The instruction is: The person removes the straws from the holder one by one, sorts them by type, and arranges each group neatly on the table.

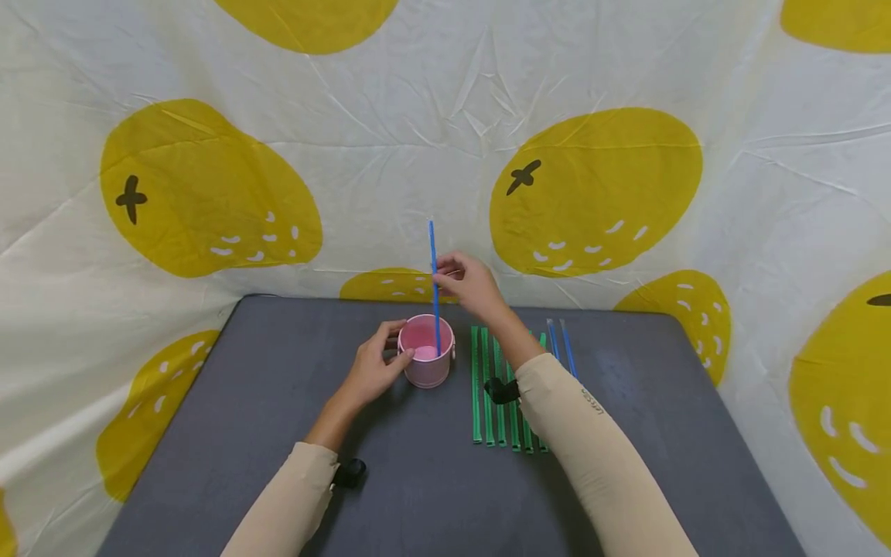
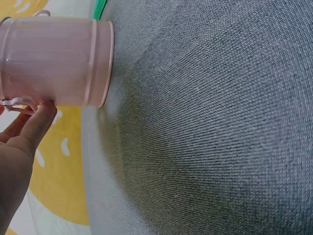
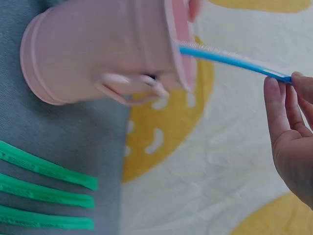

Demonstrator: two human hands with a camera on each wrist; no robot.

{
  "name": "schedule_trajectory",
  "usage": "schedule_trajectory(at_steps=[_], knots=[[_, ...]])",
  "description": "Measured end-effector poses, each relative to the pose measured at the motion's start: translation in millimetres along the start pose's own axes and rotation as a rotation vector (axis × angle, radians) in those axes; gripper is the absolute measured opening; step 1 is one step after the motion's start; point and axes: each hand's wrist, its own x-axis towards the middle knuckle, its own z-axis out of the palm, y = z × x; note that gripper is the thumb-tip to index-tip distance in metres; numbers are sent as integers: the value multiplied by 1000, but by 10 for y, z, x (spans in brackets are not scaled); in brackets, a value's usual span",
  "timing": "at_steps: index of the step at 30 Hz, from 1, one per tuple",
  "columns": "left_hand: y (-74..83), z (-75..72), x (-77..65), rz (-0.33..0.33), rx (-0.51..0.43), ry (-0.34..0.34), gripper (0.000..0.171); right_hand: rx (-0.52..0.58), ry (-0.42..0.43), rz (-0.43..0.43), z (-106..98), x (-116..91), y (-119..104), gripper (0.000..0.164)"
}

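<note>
A small pink bucket [image 1: 428,376] with handle loops on its sides stands upright on the dark table [image 1: 418,480]. My left hand [image 1: 376,365] holds it by its left side, thumb toward the near side and fingers toward the far side. Between thumb and fingertips, my right hand [image 1: 475,288] pinches a slim blue straw [image 1: 434,246] that looks wrapped in clear film. The straw stands nearly vertical, its lower end inside the bucket. In the right wrist view the straw [image 3: 225,59] passes over the bucket's rim; whether it touches the bottom is hard to tell.
Right of the bucket several green strips [image 1: 476,402] lie side by side, partly under my right forearm. Past them lie two blue straws [image 1: 569,348], half covered by the sleeve. A white cloth with yellow fruit prints [image 1: 595,193] hangs behind the table.
</note>
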Motion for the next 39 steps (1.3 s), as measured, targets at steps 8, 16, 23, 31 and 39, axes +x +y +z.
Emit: schedule_trajectory(at_steps=[8,16,23,31,39], knots=[[10,4,26,-14,10,5,56,184,78,-53,-468,2,-202,32],[-6,-21,33,-16,17,6,57,326,155,-113,-969,-74,-356,34],[-16,-10,32,3,26,18,56,229,182,-112,-1337,-219,-302,27],[-29,6,46,9,28,15,57,-104,181,-11,-1725,-519,67,40],[-75,8,75,10,42,9,57,-289,175,62,-2022,-815,513,43]])
